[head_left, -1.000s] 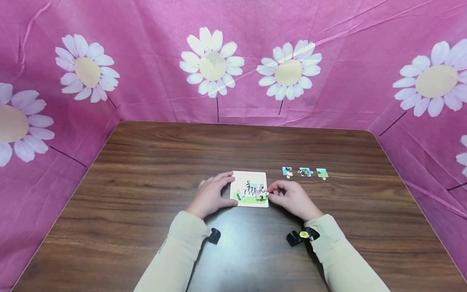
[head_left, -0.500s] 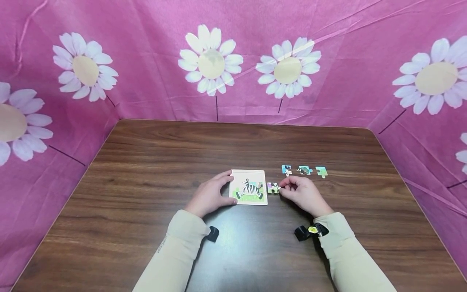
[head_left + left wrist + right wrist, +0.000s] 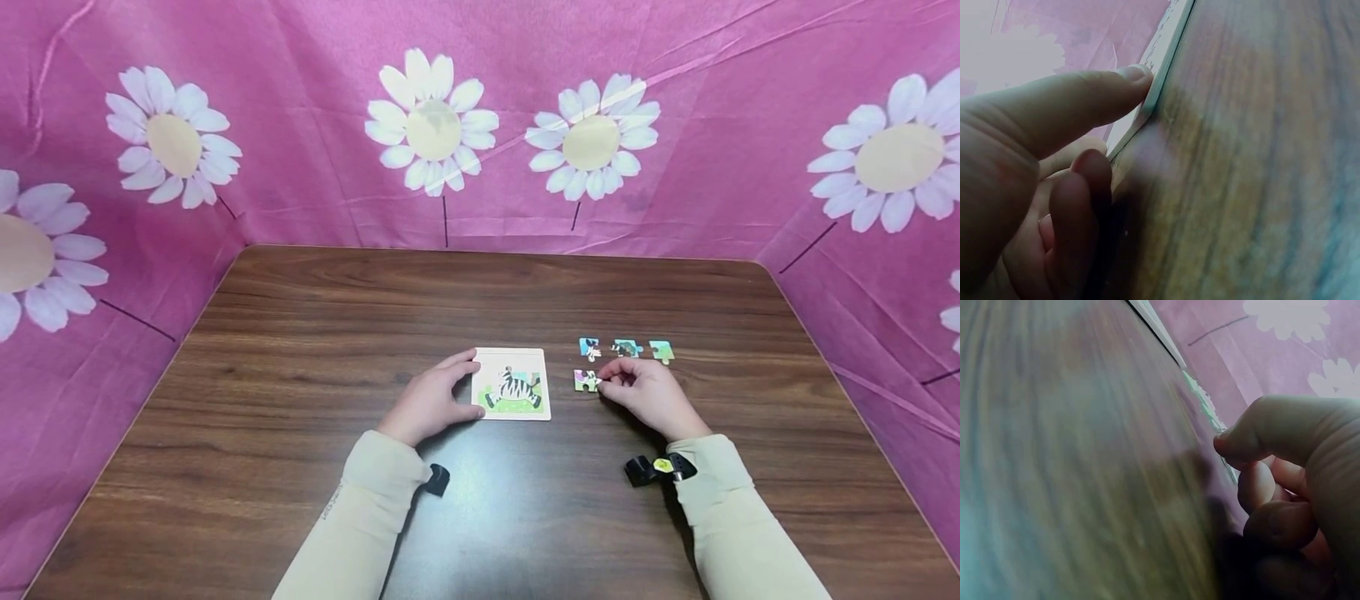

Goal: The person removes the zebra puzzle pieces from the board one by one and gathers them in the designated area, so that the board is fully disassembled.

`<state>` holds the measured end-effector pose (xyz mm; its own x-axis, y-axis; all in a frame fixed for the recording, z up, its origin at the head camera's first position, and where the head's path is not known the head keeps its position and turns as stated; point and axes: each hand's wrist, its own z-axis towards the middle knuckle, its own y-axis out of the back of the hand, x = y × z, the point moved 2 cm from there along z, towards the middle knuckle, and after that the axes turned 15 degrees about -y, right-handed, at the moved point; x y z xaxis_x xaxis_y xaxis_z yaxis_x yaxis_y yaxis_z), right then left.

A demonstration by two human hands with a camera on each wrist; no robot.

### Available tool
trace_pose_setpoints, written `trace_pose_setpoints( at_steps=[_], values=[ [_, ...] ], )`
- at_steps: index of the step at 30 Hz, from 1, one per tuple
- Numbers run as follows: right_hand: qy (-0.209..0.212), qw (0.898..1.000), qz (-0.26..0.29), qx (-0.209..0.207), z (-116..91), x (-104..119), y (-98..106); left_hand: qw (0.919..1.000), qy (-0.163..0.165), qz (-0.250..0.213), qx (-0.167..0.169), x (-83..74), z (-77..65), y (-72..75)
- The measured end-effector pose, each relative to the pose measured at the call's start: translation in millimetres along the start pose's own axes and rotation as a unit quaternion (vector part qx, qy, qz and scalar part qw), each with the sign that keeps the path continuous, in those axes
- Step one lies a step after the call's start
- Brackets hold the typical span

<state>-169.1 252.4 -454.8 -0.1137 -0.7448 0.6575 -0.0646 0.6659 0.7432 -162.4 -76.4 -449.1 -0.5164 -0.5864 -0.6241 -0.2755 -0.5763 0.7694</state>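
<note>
With the left hand holding the board by its left side, the right hand pinches the piece by its edge, best done lightly and level.

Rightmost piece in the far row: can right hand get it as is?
Probably yes: nothing lies on the rightmost piece, and the right hand is close by. It pinches the pink-and-green piece, so would likely have to let go first.
</note>
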Motion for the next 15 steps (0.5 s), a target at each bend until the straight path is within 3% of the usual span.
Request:
trace_pose_setpoints(
  at_steps=[15],
  values=[
    [-0.013,1.000,-0.020,-0.002,1.3,-6.0,10.8,1.0000,0.003,-0.008,0.003,2.5,1.3,-0.6]
  ],
)
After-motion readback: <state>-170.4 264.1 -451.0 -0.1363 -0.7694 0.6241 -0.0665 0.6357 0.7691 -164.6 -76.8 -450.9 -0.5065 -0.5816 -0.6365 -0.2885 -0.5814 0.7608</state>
